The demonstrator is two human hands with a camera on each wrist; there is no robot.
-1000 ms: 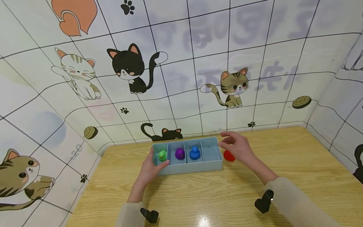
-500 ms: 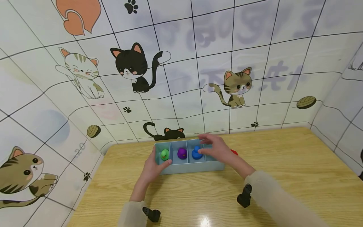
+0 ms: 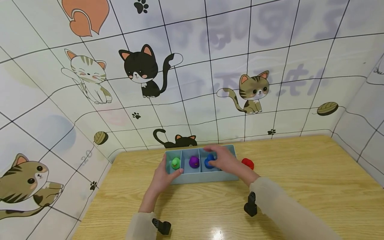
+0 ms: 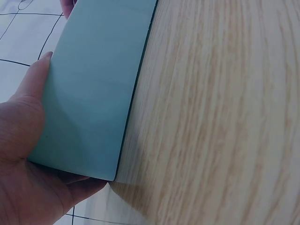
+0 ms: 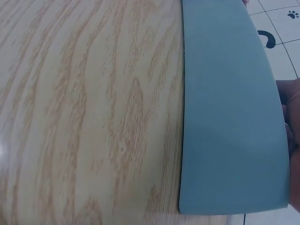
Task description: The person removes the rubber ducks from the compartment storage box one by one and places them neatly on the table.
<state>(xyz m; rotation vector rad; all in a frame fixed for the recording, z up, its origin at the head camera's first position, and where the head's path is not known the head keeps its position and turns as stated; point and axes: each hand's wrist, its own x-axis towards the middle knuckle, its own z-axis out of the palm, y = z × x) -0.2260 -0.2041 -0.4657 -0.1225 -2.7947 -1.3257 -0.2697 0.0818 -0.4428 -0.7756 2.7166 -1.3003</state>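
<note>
Cat-patterned wall is backing a wood-grain table in the head view. Pale blue four-compartment box is sitting between the hands. Left hand is grasping its left end, thumb hooking over the front rim. Right hand is arching over the third compartment from the left, thumb and fingers curving about a blue toy duck; cannot tell whether they are pinching it. Green toy duck is occupying the leftmost compartment, purple toy the second. Right hand is blocking part of the blue toy duck and much of the last compartment. Red toy is lying on the table just beside the box's right end.

Left wrist view: left fingers are showing at the box's end, which the head view is mostly hiding.

Right wrist view: front wall of the box is concealing the toys; right hand is showing only past the rim, its hold unreadable.
</note>
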